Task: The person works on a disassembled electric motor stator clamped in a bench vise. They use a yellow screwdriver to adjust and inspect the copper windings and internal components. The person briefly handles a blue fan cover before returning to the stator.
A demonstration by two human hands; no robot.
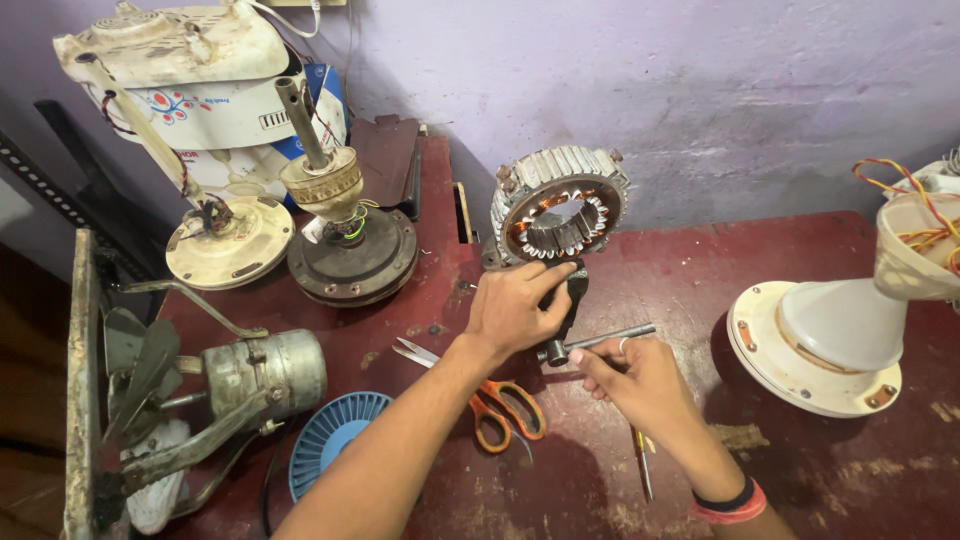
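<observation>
A round motor stator [557, 203] with copper windings stands on edge near the middle of the dark red table [700, 270]. My left hand [515, 305] grips the black base piece [577, 290] under the stator. My right hand [640, 380] holds a grey metal rod-shaped tool [600, 340] whose end meets that black piece. Orange-handled scissors [495, 400] lie on the table just under my left wrist.
Two ceiling-fan motors with down rods [350, 240] [228, 240] stand at the back left. An exhaust fan with a metal motor [250, 375] and a blue ribbed disc [330, 435] lie at front left. A white fan base [820, 340] sits at right. A thin tool [643, 465] lies near my right wrist.
</observation>
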